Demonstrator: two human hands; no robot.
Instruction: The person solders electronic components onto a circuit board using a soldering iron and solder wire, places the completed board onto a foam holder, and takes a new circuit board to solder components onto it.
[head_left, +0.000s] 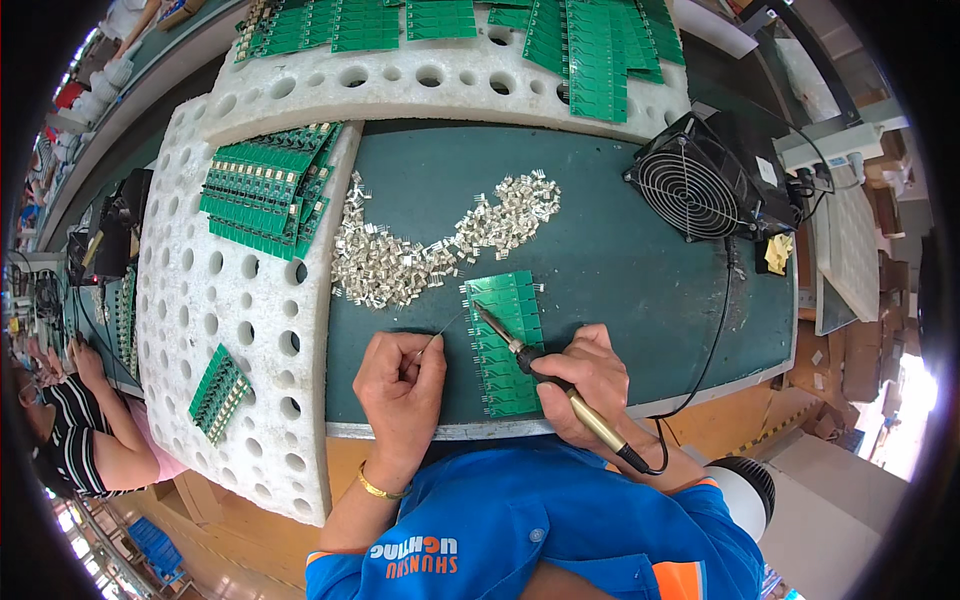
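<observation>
A green circuit board panel lies on the dark green bench top, close to its front edge. My right hand is closed round a soldering iron; the iron's tip rests at or just over the panel's upper left part. Thin solder wire is pinched in my left hand and reaches toward that same tip. Small pins or parts line the panel's left edge. Behind my left hand spreads a curved heap of small silvery connectors.
White foam trays with holes stand at the left and far side, carrying stacked green boards. A black fan sits at the back right, its cable crossing the bench. Another person works at far left.
</observation>
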